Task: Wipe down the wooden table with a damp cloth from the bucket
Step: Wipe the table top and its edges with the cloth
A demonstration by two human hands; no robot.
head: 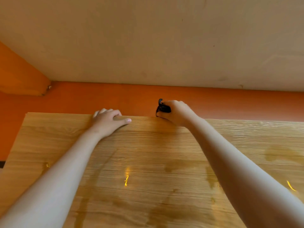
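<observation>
Two arms of a person showed, both cut off by the lower edge of the view. The left forearm (57, 176) and the right forearm (238, 163) were slim and smooth, bare along all their visible length, each looking broad near the camera and narrowing to a slender wrist. The left hand (107, 123) was bare, its thumbnail short and plain. The right hand (176, 112) was bare too, showing rounded knuckles; its nails were hidden.
</observation>
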